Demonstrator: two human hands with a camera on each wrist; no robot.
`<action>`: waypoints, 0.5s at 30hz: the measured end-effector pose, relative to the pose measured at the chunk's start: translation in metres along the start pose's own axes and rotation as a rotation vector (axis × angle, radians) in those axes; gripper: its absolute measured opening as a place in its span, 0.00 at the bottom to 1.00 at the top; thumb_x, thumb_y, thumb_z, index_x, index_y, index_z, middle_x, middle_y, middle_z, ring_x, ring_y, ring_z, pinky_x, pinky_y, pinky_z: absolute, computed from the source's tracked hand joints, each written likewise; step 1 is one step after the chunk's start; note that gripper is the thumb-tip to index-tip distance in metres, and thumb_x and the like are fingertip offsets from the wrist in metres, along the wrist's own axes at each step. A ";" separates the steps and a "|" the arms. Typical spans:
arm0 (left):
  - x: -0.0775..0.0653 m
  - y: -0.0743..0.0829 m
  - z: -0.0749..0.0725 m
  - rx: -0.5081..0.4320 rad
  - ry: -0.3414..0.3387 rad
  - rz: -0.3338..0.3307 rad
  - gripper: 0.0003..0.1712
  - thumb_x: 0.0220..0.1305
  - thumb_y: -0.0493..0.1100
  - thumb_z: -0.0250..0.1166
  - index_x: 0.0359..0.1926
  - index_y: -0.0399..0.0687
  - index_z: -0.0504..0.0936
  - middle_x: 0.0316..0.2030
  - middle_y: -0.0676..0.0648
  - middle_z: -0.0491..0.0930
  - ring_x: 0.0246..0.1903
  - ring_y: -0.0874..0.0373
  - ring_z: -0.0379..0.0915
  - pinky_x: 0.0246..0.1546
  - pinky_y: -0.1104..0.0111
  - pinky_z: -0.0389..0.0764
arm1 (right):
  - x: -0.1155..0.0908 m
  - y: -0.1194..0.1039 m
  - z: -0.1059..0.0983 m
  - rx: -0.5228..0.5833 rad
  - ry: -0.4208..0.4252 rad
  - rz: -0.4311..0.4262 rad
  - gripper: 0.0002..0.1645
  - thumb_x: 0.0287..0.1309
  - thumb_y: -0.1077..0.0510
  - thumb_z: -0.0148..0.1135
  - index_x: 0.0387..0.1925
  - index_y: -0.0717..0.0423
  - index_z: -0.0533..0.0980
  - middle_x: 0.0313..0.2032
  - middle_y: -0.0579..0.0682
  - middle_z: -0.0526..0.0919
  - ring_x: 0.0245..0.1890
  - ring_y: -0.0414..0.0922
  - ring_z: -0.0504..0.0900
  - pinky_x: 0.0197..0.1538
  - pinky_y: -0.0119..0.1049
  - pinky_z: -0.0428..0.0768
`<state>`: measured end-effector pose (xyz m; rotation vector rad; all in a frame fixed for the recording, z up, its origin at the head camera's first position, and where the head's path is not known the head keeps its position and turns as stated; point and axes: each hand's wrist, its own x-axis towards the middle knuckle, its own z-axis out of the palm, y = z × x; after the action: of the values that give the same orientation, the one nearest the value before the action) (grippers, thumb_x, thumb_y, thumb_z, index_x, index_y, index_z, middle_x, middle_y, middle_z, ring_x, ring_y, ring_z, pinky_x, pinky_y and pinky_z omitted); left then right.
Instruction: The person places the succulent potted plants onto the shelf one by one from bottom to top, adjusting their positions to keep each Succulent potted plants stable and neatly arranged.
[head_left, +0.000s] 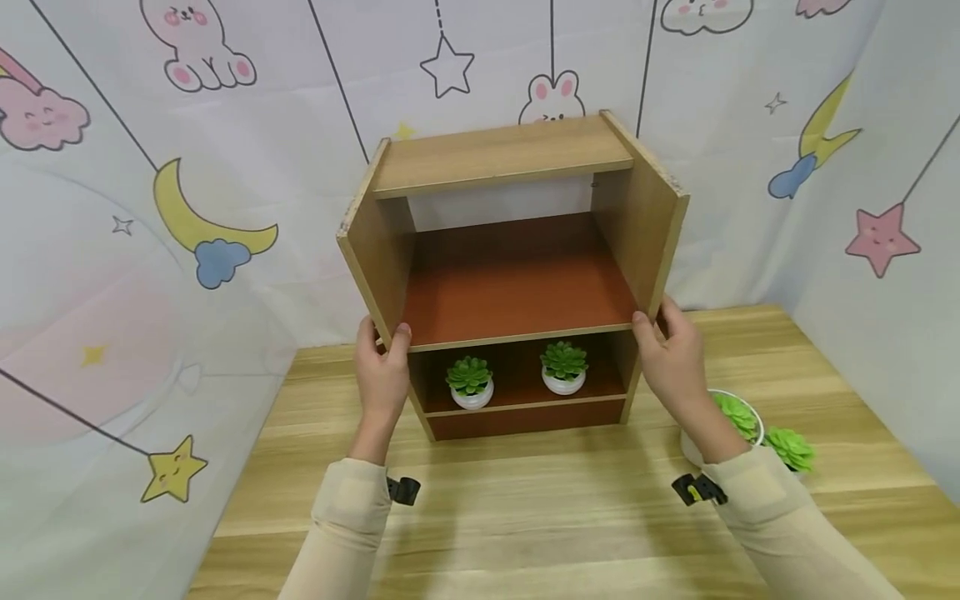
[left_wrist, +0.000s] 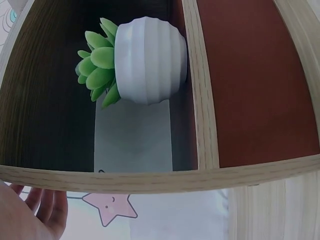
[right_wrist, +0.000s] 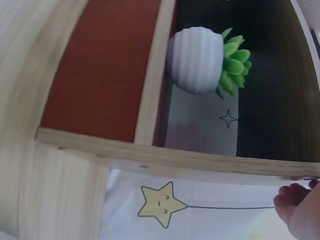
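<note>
A small wooden shelf (head_left: 517,292) stands on the table, with light wood edges and reddish-brown boards. My left hand (head_left: 384,371) grips its left side panel at middle-board height, thumb on the inner side and fingers round the outside. At the same height on the right panel, my right hand (head_left: 675,354) grips in a matching way. Two succulents in white ribbed pots sit in the lower compartment, a left succulent (head_left: 470,382) and a right succulent (head_left: 564,367). The left wrist view shows one white pot (left_wrist: 150,61) close up; another pot (right_wrist: 196,60) appears in the right wrist view.
Right of the shelf, partly behind my right forearm, stands a white round container (head_left: 693,446) with a green succulent (head_left: 737,415) in it. Another succulent (head_left: 789,448) is beside it. A cloth (head_left: 262,167) printed with stars and moons hangs behind the wooden table (head_left: 525,517).
</note>
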<state>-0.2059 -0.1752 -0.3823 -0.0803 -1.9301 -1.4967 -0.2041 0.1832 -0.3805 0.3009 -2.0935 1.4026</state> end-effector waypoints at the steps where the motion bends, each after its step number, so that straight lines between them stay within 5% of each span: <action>1: 0.000 -0.001 0.000 0.001 0.003 -0.003 0.19 0.67 0.43 0.59 0.55 0.38 0.76 0.44 0.42 0.77 0.40 0.54 0.71 0.37 0.61 0.70 | -0.001 0.001 0.000 -0.004 0.009 -0.029 0.23 0.69 0.60 0.55 0.64 0.59 0.73 0.56 0.57 0.79 0.58 0.48 0.74 0.58 0.33 0.71; 6: -0.001 -0.003 0.001 0.003 0.011 0.004 0.20 0.68 0.43 0.59 0.57 0.38 0.75 0.46 0.42 0.77 0.43 0.54 0.71 0.40 0.60 0.70 | -0.005 0.005 -0.002 -0.006 0.056 -0.104 0.27 0.63 0.64 0.60 0.64 0.61 0.73 0.57 0.59 0.78 0.59 0.54 0.73 0.62 0.43 0.68; 15: 0.000 -0.004 0.003 -0.015 0.022 0.003 0.19 0.67 0.41 0.59 0.57 0.39 0.77 0.47 0.41 0.77 0.42 0.57 0.70 0.40 0.63 0.70 | -0.015 0.009 -0.016 -0.037 0.086 -0.074 0.31 0.57 0.63 0.67 0.63 0.61 0.73 0.58 0.56 0.77 0.61 0.51 0.72 0.62 0.36 0.66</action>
<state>-0.2085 -0.1737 -0.3858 -0.0737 -1.9010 -1.5040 -0.1912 0.1994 -0.3919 0.2941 -2.0154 1.3098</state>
